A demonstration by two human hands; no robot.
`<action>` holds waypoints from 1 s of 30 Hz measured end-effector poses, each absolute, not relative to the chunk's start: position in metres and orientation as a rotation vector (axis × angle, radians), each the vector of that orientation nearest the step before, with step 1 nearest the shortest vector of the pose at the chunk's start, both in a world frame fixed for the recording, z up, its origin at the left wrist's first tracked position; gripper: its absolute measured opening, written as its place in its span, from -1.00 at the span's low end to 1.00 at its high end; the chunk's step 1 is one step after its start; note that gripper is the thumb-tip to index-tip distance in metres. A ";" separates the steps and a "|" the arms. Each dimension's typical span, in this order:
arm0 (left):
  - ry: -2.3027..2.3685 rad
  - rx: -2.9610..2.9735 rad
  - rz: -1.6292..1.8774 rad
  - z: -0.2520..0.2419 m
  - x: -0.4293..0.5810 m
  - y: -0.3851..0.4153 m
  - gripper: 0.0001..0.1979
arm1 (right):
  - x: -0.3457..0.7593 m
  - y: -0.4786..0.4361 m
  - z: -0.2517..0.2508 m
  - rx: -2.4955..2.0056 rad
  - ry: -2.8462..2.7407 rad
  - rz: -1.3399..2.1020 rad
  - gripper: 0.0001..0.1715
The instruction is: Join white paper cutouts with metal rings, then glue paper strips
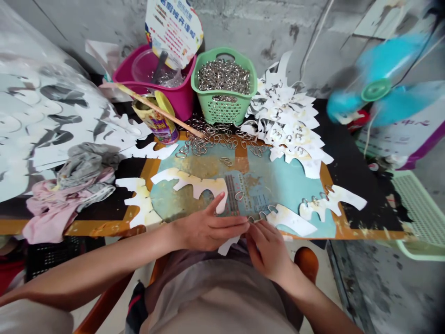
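Observation:
My left hand (213, 228) reaches in from the left, its fingers together and its thumb raised, gripping a white scalloped cut-out strip (227, 247) at the table's front edge. Fingertip to fingertip with it, my right hand (269, 246) is closed in a pinch on the strip's edge, by a small metal ring (251, 219). Another white cut-out (292, 220) with rings on it lies just beyond my right hand. A glue-stained cut-out strip (200, 183) lies behind my left hand, and a loose ring (239, 195) rests on the blue mat (285, 174).
At the back stand a green basket (222, 107) of metal rings, a magenta bin (184, 99) and a can (162, 125) with a stick across it. Cut-outs with rings (288, 123) are piled right. A blue fan (378, 90) spins at far right; cloths (74, 185) lie left.

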State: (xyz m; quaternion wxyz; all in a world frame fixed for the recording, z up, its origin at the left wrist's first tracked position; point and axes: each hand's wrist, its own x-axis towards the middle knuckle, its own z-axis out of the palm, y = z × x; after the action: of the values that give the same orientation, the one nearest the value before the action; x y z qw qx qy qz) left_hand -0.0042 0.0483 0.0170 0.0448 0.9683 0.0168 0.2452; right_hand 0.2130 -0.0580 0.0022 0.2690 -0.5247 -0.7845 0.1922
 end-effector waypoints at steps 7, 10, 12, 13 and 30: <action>0.276 2.912 0.892 0.012 -0.002 0.042 -0.85 | 0.218 -0.057 0.001 -1.320 -2.245 0.532 -0.57; 0.400 2.815 0.717 0.020 -0.005 0.039 -0.85 | 0.219 -0.057 -0.001 -1.315 -2.276 0.500 -0.57; 0.472 2.742 0.655 0.027 -0.009 0.036 -0.76 | 0.218 -0.057 -0.002 -1.315 -2.285 0.472 -0.56; 0.510 2.713 0.677 0.030 -0.011 0.034 -0.70 | 0.218 -0.057 -0.002 -1.314 -2.284 0.463 -0.56; 0.419 2.955 0.722 0.008 -0.017 0.012 -0.85 | 0.205 -0.049 0.011 -1.490 -2.345 0.367 -0.53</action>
State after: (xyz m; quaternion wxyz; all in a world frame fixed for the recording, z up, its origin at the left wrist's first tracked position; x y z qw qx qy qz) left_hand -0.0171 0.0124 0.0084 0.0357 0.9617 0.1363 0.2351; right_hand 0.2053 -0.0486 0.0112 0.1688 -0.5240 -0.8248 0.1292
